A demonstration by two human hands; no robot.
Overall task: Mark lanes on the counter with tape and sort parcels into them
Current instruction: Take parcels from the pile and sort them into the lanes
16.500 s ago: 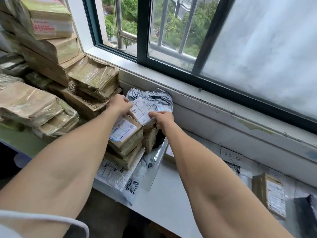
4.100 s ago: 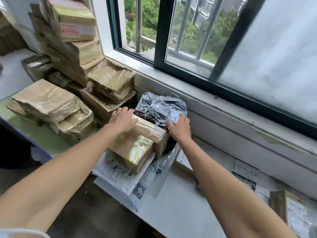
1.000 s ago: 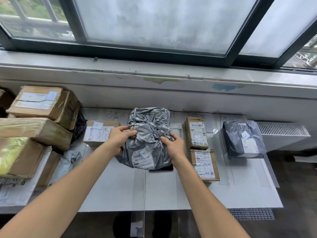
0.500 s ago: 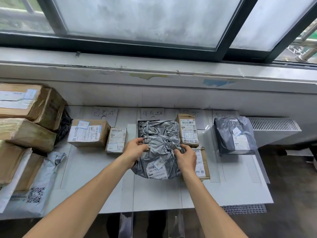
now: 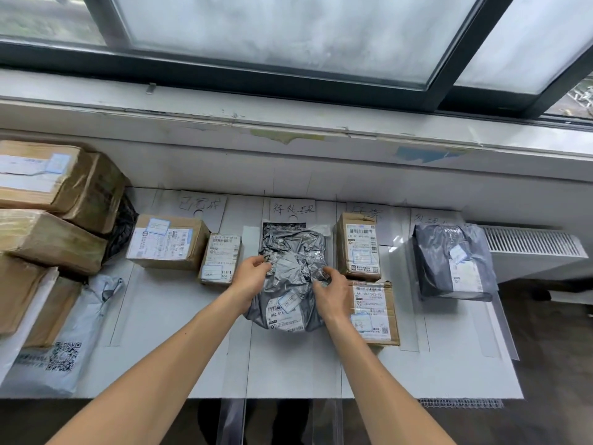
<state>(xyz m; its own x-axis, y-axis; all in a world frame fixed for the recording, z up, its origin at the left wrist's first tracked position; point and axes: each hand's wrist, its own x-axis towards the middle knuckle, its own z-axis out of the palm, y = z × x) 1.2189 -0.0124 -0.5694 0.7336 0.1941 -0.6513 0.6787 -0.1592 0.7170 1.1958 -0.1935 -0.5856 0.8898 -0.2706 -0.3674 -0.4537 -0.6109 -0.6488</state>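
We set the grey poly mailer on the counter just below the handwritten lane label; our left hand and right hand pinch its crumpled flanks, equally near; its long axis points at that label.

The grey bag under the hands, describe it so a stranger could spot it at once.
Under the window, the white counter is taped into lanes. In the second labelled lane from the left lies the crumpled grey bag, gripped by the left hand and right hand. Its neighbours are cardboard boxes, and the other grey bag far right is darker and smoother.
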